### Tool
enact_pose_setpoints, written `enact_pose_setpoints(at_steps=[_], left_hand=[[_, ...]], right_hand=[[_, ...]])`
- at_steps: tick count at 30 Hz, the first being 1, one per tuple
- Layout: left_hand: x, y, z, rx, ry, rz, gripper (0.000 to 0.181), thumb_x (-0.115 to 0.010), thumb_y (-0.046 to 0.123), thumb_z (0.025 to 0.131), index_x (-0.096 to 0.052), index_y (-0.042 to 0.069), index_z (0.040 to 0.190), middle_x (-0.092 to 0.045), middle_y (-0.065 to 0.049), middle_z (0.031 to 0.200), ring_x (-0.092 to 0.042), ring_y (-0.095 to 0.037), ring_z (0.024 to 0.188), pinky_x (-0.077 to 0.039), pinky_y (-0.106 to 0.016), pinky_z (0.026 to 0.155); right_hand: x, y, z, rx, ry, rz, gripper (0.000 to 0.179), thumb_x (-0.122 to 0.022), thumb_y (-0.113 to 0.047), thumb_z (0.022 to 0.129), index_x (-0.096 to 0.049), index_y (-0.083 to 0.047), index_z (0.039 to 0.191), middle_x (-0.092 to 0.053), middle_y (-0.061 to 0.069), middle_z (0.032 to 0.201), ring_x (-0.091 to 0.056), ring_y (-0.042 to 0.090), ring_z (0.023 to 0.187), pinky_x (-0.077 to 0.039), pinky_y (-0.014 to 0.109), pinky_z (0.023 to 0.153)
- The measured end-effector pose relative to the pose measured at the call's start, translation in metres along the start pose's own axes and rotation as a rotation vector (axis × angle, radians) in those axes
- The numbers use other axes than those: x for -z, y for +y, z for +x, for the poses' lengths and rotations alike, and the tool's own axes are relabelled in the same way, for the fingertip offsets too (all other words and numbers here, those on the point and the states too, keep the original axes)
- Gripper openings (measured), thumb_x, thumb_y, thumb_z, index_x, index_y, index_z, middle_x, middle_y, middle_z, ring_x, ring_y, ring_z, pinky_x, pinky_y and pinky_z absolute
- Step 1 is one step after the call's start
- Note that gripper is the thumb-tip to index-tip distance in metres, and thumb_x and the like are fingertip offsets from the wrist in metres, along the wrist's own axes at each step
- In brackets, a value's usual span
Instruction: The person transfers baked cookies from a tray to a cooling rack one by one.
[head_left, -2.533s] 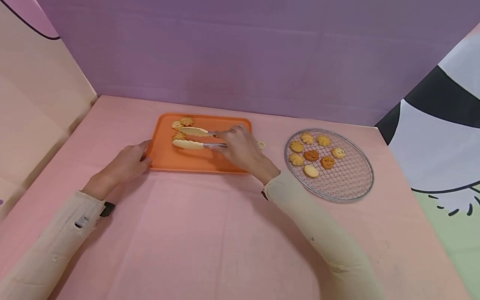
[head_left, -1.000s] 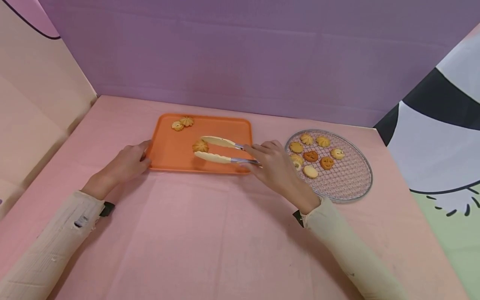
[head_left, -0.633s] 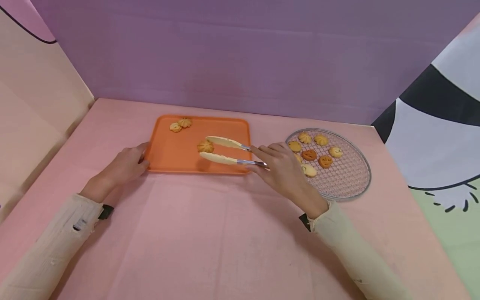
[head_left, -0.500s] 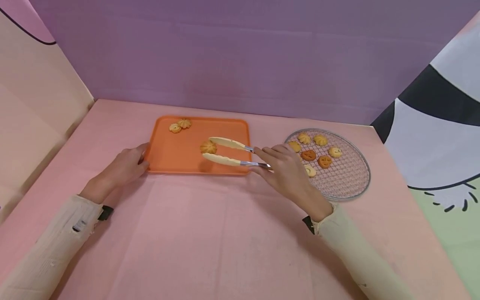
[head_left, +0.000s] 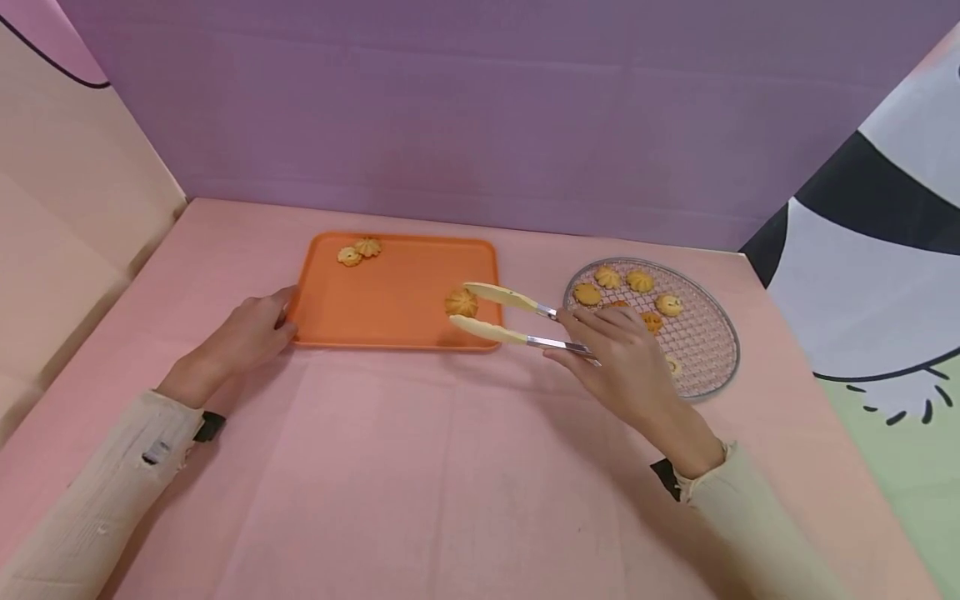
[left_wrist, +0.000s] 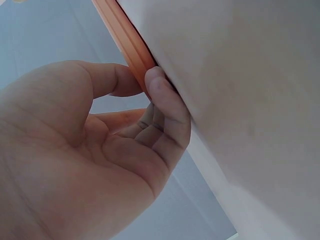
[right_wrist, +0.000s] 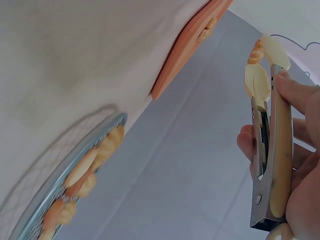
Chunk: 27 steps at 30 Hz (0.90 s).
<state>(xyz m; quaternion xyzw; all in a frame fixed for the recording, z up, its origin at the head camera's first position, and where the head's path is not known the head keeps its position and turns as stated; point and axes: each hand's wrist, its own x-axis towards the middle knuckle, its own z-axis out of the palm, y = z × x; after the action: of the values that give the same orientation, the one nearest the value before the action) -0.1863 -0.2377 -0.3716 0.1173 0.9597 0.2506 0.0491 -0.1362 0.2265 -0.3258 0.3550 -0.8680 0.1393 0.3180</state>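
My left hand point(head_left: 251, 333) pinches the left end of an orange tray point(head_left: 375, 321) between thumb and fingers; the left wrist view shows the grip on its rim point(left_wrist: 131, 47). In my right hand point(head_left: 626, 358) is a pair of tongs point(head_left: 551, 342) with cream scalloped tips and metal arms. A ridged golden cookie point(head_left: 461, 304) is clamped between those tips, raised over the tray's right end. The right wrist view shows this cookie point(right_wrist: 256, 53) held in the air. Two more cookies point(head_left: 358, 251) lie together in the tray's far left corner.
To the right, a round wire rack point(head_left: 697, 358) carries several cookies, such as a ridged one point(head_left: 640, 281); my right hand covers part of it in the head view. A purple wall point(head_left: 480, 108) rises behind the pink-covered table point(head_left: 390, 467).
The tongs closed on a cookie at the tray's left side, lifted it and carried it rightward with my right hand, toward the rack. My left hand stays on the tray.
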Motion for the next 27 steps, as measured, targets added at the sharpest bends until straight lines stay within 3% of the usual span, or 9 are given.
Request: enact_pose_setpoints(at_steps=[7,17,27], left_hand=[[0.002,0.002,0.001,0.011,-0.008,-0.001,0.06,-0.052,0.005,0.095,-0.031,-0.014,0.148,-0.055,-0.014,0.084,-0.056,-0.03,0.082,-0.044,-0.041,0.075],[0.002,0.002,0.002,0.035,-0.026,0.0,0.061,-0.053,0.006,0.096,-0.029,-0.013,0.149,-0.057,-0.017,0.09,-0.057,-0.03,0.084,-0.045,-0.04,0.075],[0.003,0.003,0.002,0.034,-0.028,0.011,0.061,-0.052,0.006,0.096,-0.029,-0.013,0.149,-0.059,-0.021,0.097,-0.056,-0.032,0.088,-0.045,-0.043,0.078]], right_hand=[[0.016,0.009,-0.018,-0.015,0.029,0.003,0.058,-0.058,-0.051,0.096,-0.072,0.001,0.118,-0.073,0.018,0.104,-0.063,0.032,0.079,-0.048,0.046,0.079],[0.035,0.02,-0.044,-0.135,0.015,-0.011,0.068,-0.051,-0.061,0.095,-0.072,-0.001,0.119,-0.072,0.019,0.108,-0.067,0.037,0.088,-0.046,0.048,0.089],[0.055,0.027,-0.065,-0.186,0.031,-0.065,0.065,-0.054,-0.061,0.094,-0.074,-0.003,0.117,-0.071,0.01,0.073,-0.058,0.025,0.067,-0.041,0.043,0.079]])
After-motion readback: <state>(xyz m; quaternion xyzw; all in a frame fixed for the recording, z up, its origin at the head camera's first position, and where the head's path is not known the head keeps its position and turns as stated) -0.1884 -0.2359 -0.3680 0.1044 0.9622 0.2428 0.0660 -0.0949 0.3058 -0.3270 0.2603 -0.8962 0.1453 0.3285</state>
